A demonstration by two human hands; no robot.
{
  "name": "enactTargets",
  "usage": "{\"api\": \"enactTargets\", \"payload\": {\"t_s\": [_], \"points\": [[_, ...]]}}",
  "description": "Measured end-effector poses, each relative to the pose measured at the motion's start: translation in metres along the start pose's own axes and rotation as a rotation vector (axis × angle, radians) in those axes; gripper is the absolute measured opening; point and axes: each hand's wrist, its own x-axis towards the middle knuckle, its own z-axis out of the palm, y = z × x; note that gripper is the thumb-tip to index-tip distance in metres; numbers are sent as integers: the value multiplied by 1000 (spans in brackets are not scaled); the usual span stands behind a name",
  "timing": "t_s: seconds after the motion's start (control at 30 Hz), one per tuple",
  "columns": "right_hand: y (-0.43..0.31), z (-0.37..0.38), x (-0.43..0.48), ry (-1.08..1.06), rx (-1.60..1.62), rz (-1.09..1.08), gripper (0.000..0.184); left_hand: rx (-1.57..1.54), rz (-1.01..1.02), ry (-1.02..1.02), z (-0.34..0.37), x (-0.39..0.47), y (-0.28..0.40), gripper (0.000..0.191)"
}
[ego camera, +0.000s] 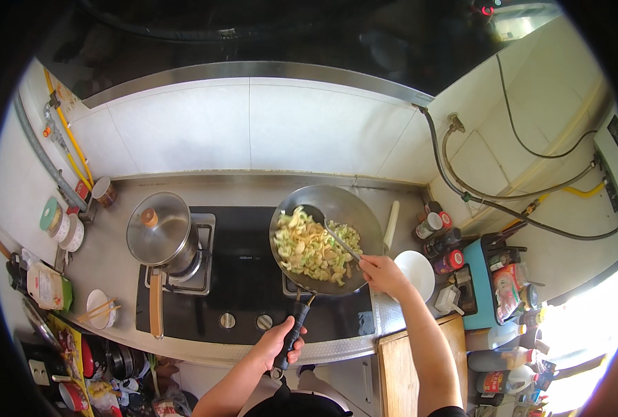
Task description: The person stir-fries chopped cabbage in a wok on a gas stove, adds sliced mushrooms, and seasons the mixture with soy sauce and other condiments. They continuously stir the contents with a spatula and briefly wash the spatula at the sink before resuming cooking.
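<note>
My left hand is closed around the black handle of a metal wok on the right burner. Chopped pale-green vegetable pieces with yellowish slices fill the left and middle of the wok. A metal ladle is gripped by its shaft in my right hand, over the wok's right rim; its bowl lies against the food near the far side. Beside my right hand, a white plate rests on the counter. A knife with a pale handle lies just right of the wok.
A lidded saucepan stands on the left burner, its wooden handle toward me. A white bowl with chopsticks sits at the counter's left. Spice jars and a blue rack stand at the right, above a wooden board. The range hood overhangs the far side.
</note>
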Motion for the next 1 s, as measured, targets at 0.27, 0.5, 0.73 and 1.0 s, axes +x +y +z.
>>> {"api": "enactTargets", "payload": {"t_s": [0.27,0.5,0.73,1.0], "points": [[-22,-27,-96,173,-811,-519,32,-1,-10,-18,-5,0,0,46],[-34,-28,-177,218,-919,-373,32,-7,1,-13,-5,1,-1,44],[19,37,-145,176,-1113,-131,41,4,-8,-13,2,3,0,44],[23,22,-109,415,-710,-419,32,21,23,10,0,-2,0,45]]}}
